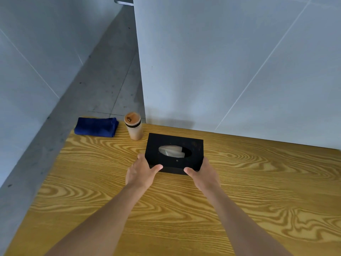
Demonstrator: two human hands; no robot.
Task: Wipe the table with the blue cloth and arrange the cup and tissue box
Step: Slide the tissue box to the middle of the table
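Observation:
A black tissue box [195, 145] with a white tissue showing in its oval slot rests on the wooden table [166, 209], toward the far side. My left hand [141, 172] grips its near-left corner, thumb on the front edge. My right hand [203, 175] grips its near-right corner the same way. A tan cup [133, 128] with a lid and dark band stands upright just behind and left of the box. A folded blue cloth [96, 126] lies at the table's far-left corner, left of the cup.
A grey tiled wall [239, 71] runs along the table's far edge behind the box. Left of the table the grey floor [103, 74] drops away, with another tiled wall beyond it. The table's left edge runs diagonally.

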